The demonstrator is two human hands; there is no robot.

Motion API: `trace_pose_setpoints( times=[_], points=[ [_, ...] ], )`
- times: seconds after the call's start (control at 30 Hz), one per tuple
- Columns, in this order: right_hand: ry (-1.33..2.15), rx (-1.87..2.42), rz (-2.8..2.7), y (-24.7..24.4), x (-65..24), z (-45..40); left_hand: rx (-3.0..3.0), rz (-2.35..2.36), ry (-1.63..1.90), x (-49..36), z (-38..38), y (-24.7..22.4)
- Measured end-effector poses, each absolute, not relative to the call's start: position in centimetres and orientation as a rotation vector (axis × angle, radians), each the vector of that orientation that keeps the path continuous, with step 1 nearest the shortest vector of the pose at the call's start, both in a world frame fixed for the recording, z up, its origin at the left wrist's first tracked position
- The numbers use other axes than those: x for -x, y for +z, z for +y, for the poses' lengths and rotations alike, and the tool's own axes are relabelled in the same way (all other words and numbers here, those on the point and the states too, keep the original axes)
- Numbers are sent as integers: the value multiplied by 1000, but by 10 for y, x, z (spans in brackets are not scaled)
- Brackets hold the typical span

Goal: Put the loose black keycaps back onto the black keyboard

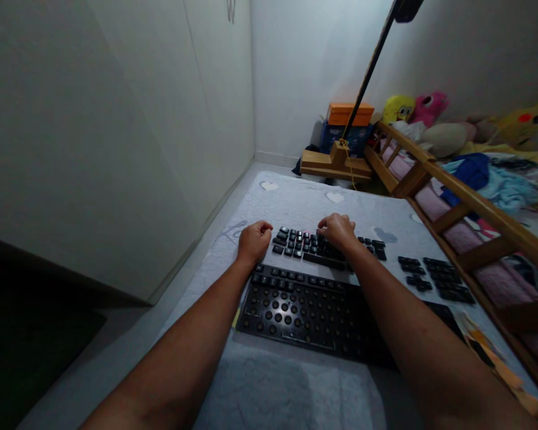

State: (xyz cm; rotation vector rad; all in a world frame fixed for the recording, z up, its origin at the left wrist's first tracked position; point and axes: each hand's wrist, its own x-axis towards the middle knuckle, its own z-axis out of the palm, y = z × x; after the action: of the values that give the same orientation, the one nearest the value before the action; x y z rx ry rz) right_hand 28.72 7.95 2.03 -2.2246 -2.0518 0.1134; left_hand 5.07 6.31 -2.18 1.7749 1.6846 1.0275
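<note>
A black keyboard (305, 316) lies on the cloth in front of me, its top row or two fitted with keycaps and its lower rows showing bare round key mounts. Behind it, loose black keycaps (296, 245) are laid out in rows, with a long space bar (323, 261) at their front. My left hand (254, 242) is closed beside the left end of these rows; whatever its curled fingers hold is hidden. Over the middle of the loose rows, my right hand (338, 230) has its fingers bent down and pinched at a keycap, which they partly cover.
More loose keycaps (446, 279) lie in groups at the right. A wooden bed rail (488, 215) runs along the right side, with plush toys and cloths behind it. The white cabinet (116, 119) stands left. A wooden stand (336, 164) with a slanted pole is beyond the cloth.
</note>
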Motion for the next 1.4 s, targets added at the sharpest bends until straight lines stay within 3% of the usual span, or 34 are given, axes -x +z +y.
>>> trace_pose_setpoints(
  times=[0.5,0.83,1.4],
  points=[
    [52,2140,-2115,31,-282,73,-1758,1696,1021,-51,64,-23],
    [329,1524,-2125,39,-257,-40,-1784,1687,1027,-51,64,-23],
    [139,1582,-2156,4,-236,-82,-1779,1699,1019,-51,65,-24]
  ],
)
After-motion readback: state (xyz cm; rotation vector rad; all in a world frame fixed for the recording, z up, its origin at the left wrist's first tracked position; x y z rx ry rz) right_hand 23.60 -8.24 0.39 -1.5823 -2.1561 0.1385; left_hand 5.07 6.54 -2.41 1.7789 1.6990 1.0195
